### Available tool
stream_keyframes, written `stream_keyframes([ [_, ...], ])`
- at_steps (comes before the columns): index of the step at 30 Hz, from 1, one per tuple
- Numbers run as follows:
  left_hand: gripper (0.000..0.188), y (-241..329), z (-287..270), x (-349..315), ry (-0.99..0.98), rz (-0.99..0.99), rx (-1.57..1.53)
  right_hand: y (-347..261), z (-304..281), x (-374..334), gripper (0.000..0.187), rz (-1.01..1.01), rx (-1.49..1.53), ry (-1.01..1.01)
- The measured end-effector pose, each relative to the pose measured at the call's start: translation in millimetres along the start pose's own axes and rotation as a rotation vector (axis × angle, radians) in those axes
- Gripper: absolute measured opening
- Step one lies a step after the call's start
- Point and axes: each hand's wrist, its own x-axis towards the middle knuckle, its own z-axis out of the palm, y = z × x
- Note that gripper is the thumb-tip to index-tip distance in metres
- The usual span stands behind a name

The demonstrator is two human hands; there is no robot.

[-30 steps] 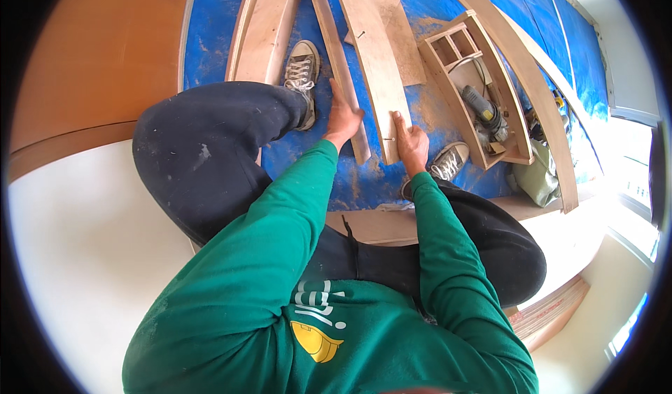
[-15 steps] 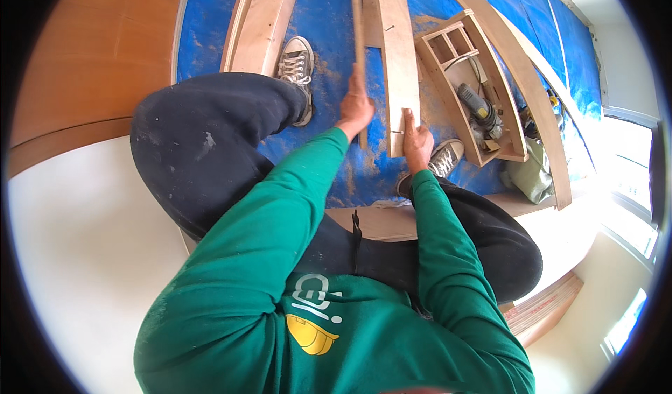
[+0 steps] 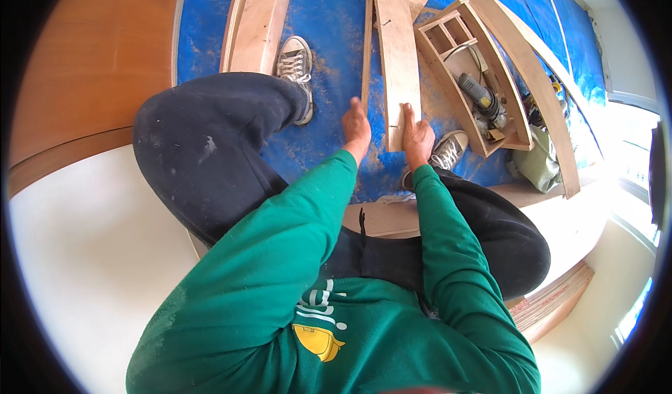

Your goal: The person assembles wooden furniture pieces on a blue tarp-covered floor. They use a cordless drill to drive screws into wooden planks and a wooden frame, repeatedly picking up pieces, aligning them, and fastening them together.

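My left hand (image 3: pixel 357 129) is closed around the near end of a thin wooden strip (image 3: pixel 367 44), which runs away from me beside a wider board. My right hand (image 3: pixel 418 139) grips the near end of that pale wooden board (image 3: pixel 400 65), its thumb lying on top and its fingers against the side edge. Two nails stick out of the board's upper face: one nail (image 3: pixel 387 22) toward the far part, another close to the right thumb. The strip lies along the board's left side; whether they touch is hard to tell.
A wooden tool tray (image 3: pixel 435 61) holding a grey angle grinder (image 3: pixel 477 94) sits to the right, beside a long curved board (image 3: pixel 521 58). More boards (image 3: pixel 262 26) lie at the left. Dusty blue sheeting (image 3: pixel 329 16) covers the floor. My shoes flank the work.
The strip has shifted right, closer to the board, and my left hand has come nearer to me, now at the strip's near end. A wood piece shows beyond the board. My right hand keeps its grip.
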Motion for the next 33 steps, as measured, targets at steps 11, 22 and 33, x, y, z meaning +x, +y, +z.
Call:
stream_keyframes([
  [11,0.053,-32.9,30.5,11.6,-0.015,-0.778,-0.881,-1.3,4.2,-10.4,0.108,0.014,0.006,-0.019],
  [22,0.052,-15.4,24.1,-31.8,-0.297,-0.668,-0.964,-0.3,10.1,-7.2,0.105,0.047,0.041,-0.025],
  [33,0.054,-18.9,-3.2,-40.5,-0.46,-0.588,-1.008,19.3,39.9,12.1,0.1,-0.076,0.097,-0.132],
])
